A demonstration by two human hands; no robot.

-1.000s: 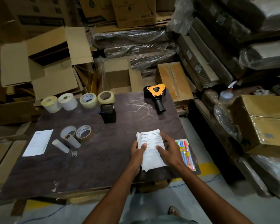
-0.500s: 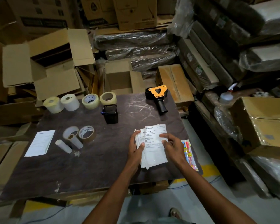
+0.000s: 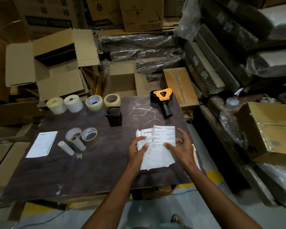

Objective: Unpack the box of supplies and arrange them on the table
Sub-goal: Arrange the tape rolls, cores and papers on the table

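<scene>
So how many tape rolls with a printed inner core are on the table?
2. One clear roll sits in the back row, third from the left. One brown roll lies mid-left beside the white ring. The other rolls' cores look plain.

A fanned stack of white printed slips lies flat near the dark table's right edge, perhaps invoices.
</scene>
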